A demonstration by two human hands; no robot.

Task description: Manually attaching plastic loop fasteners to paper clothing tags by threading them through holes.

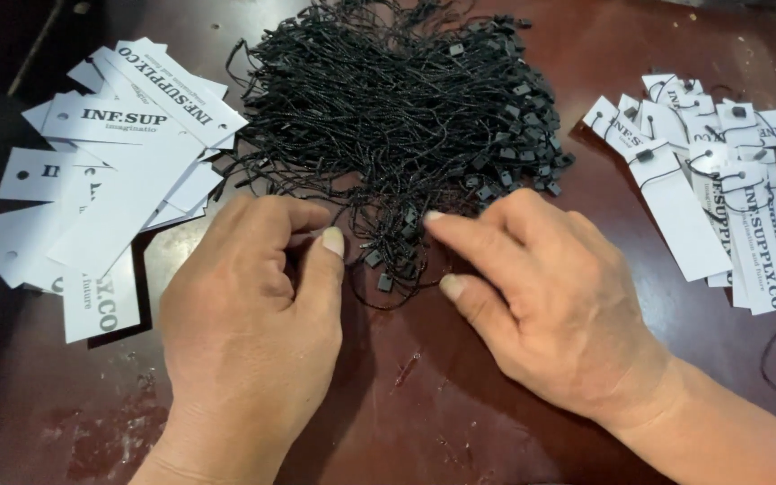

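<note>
Your left hand (249, 314) pinches loosely and your right hand (532, 287), fingers together, picks at the string pile (397, 108), centre frame; neither clearly grips.

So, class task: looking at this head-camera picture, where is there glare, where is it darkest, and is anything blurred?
Head view: soft sheen on the dark red table below the hands; the top-left corner falls into deep shadow; the white tags on the left look bright but not washed out; the left hand, right hand and black string pile are sharp, with slight softness toward the frame edges.
</note>
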